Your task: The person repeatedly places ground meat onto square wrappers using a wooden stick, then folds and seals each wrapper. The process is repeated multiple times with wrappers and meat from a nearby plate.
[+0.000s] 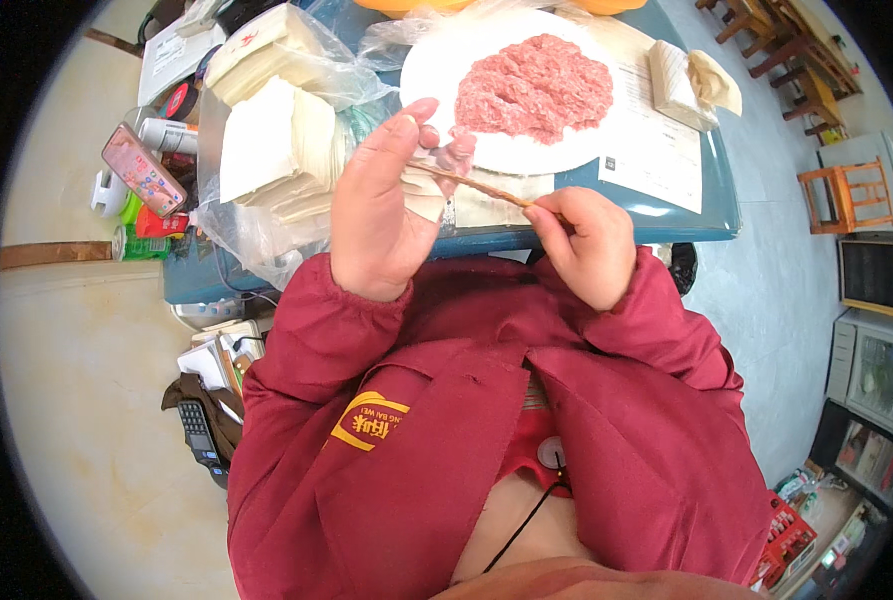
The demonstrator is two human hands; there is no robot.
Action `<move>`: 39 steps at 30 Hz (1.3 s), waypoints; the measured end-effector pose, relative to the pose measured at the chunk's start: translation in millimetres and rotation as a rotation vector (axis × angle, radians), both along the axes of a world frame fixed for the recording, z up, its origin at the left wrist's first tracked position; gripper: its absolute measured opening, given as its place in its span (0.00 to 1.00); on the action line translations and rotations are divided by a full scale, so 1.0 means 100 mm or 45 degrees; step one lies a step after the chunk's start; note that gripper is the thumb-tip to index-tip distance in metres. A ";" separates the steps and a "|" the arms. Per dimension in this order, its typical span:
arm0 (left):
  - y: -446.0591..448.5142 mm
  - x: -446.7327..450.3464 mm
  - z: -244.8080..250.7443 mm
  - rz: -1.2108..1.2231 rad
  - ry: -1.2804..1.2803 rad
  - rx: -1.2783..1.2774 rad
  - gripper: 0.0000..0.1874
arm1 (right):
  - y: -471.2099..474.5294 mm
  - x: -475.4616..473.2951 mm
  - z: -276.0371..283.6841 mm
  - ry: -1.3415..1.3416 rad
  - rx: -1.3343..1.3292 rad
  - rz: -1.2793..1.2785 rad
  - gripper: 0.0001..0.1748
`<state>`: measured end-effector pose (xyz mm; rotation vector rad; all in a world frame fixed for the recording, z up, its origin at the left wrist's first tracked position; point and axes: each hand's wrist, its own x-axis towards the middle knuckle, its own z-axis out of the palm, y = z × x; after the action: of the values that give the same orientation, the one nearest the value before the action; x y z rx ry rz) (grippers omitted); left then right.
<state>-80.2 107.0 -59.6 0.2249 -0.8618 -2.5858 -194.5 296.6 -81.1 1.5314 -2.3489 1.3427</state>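
Note:
My right hand (583, 244) is closed around one end of a thin brown stick (484, 187), which slants up to the left. The stick's other end lies across my left hand (386, 202), whose fingers curl upward around a thin wrapper with a little pink filling (454, 154). Behind both hands, a mound of pink minced meat (536, 86) sits on a round white plate (431, 75). Stacks of thin pale wrapper sheets (281, 142) stand left of my left hand, partly in clear plastic bags (255, 244).
On the blue table (664, 221) lie a printed paper (660, 165) and a tissue pack (675, 86) at right. A smartphone (144, 169), a white bottle (170, 136) and a green can (132, 244) crowd the left edge. Wooden chairs (848, 196) stand farther off.

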 end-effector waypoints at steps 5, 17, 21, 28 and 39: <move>-0.09 -0.01 0.03 0.093 -0.125 -0.115 0.11 | 0.15 -0.10 -0.03 0.346 -0.088 0.027 0.07; 0.24 -0.14 -0.05 0.425 0.123 -0.437 0.12 | 0.08 -0.17 0.33 0.248 0.036 0.037 0.07; 0.04 0.03 -0.07 0.392 -0.034 -1.779 0.06 | 0.12 -0.34 0.36 0.254 0.095 0.104 0.08; -0.45 0.19 0.86 -0.034 -0.399 -0.833 0.15 | 0.33 -0.68 -0.25 0.022 0.018 0.236 0.07; -1.51 -0.56 1.52 0.276 -0.565 -1.869 0.18 | 0.33 -0.72 -0.32 0.023 -0.106 0.248 0.07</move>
<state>-136.2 -44.4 92.8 0.3843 -2.3893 -1.1623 -266.1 329.2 -113.1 1.7773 -2.1509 1.4371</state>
